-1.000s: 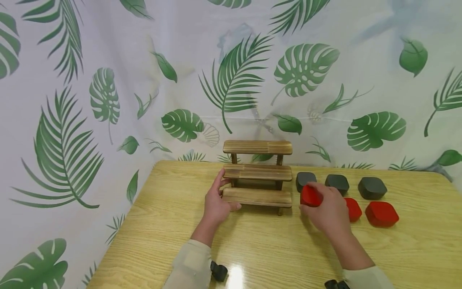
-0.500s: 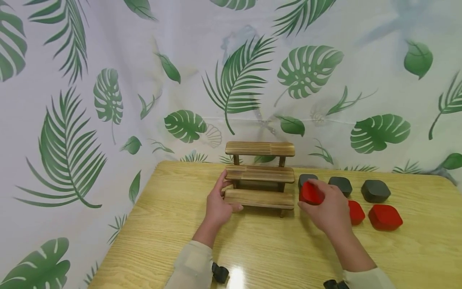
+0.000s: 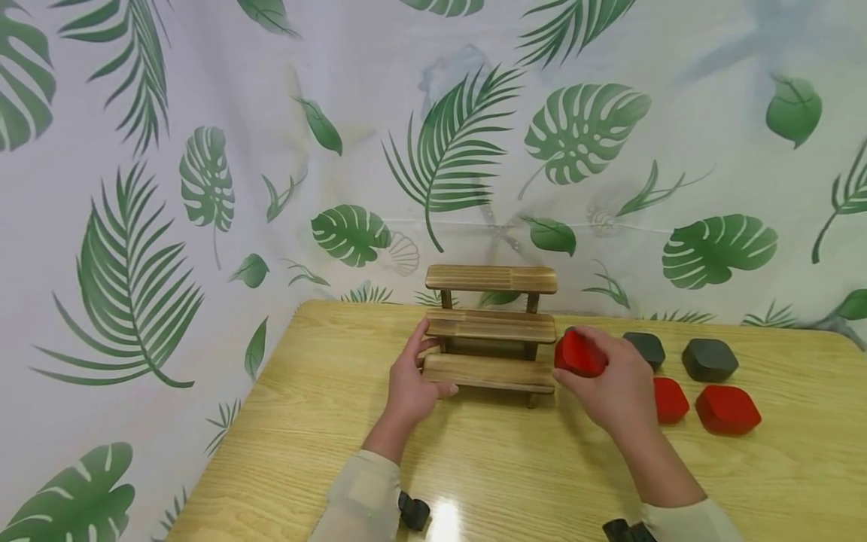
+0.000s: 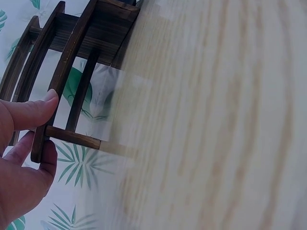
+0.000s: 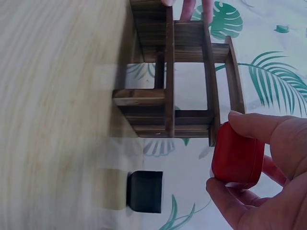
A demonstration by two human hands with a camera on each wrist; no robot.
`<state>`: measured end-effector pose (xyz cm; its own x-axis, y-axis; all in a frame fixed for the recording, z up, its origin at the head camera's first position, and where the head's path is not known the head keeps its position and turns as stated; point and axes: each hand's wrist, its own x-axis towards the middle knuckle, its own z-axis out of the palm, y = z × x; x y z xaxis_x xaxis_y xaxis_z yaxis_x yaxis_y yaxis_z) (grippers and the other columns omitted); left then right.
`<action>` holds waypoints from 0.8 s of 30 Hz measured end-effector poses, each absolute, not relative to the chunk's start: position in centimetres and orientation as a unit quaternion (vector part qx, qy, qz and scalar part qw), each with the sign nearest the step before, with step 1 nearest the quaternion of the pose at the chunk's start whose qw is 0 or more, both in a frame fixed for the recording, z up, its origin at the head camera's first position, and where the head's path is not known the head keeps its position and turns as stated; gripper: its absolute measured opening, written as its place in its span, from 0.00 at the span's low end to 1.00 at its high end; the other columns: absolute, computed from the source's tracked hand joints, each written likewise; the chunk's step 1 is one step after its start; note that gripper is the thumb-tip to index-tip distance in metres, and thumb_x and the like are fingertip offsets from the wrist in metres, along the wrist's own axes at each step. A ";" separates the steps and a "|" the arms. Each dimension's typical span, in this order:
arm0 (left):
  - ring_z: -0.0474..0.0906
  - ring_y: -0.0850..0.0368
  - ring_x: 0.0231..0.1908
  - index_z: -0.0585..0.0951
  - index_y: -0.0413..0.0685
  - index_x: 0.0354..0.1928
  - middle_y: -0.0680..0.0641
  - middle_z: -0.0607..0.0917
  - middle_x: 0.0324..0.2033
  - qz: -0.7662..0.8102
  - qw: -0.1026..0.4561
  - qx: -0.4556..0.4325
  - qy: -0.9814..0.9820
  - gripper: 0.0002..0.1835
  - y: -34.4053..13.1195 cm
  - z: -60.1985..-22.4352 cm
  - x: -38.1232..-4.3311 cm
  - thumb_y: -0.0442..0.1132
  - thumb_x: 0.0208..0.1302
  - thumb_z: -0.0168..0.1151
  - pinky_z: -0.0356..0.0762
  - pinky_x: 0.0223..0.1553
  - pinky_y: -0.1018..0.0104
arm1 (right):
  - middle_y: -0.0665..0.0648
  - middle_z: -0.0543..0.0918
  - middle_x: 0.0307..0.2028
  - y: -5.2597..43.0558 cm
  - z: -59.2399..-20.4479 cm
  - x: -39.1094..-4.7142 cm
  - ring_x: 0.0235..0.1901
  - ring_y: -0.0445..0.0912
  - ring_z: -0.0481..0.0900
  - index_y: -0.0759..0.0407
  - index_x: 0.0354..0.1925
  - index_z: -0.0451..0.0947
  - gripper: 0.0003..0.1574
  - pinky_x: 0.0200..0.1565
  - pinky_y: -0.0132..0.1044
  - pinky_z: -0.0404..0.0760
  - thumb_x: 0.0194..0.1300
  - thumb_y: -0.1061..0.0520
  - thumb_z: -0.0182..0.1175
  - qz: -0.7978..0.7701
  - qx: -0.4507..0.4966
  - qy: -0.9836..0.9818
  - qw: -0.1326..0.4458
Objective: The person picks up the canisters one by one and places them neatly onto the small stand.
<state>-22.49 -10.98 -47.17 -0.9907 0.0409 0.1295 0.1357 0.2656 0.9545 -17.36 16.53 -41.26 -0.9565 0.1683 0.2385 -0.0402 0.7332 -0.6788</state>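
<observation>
A three-tiered wooden display rack (image 3: pixel 491 327) stands at the back of the table. My left hand (image 3: pixel 412 380) pinches the left end of its lowest step, thumb on one side and fingers on the other, as the left wrist view shows. My right hand (image 3: pixel 619 384) holds a red rounded-square block (image 5: pixel 237 155) between thumb and fingers, raised above the table beside the rack's right end. Behind it, a black block (image 5: pixel 145 191) shows in the right wrist view and is mostly hidden in the head view.
Two more black blocks, a middle one (image 3: pixel 645 351) and a right one (image 3: pixel 710 360), stand at the back right. In front of them sit a partly hidden red block (image 3: pixel 670 400) and another red block (image 3: pixel 728 410). A leaf-printed cloth (image 3: pixel 460 150) hangs behind the wooden table (image 3: pixel 284 436).
My right hand has carried the red block slightly left and up, nearer to the rack's right end. The left hand keeps its grip on the rack. The head view has shifted a little.
</observation>
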 end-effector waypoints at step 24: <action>0.70 0.43 0.58 0.59 0.64 0.78 0.44 0.77 0.62 -0.602 0.044 -0.058 -0.795 0.63 -11.1 -47.2 -22.6 0.17 0.41 0.77 0.67 0.61 0.51 | 0.68 0.75 0.60 15.2 -39.4 -18.2 0.55 0.68 0.71 0.56 0.68 0.73 0.43 0.43 0.63 0.79 0.55 0.52 0.76 0.380 -0.014 -0.913 0.152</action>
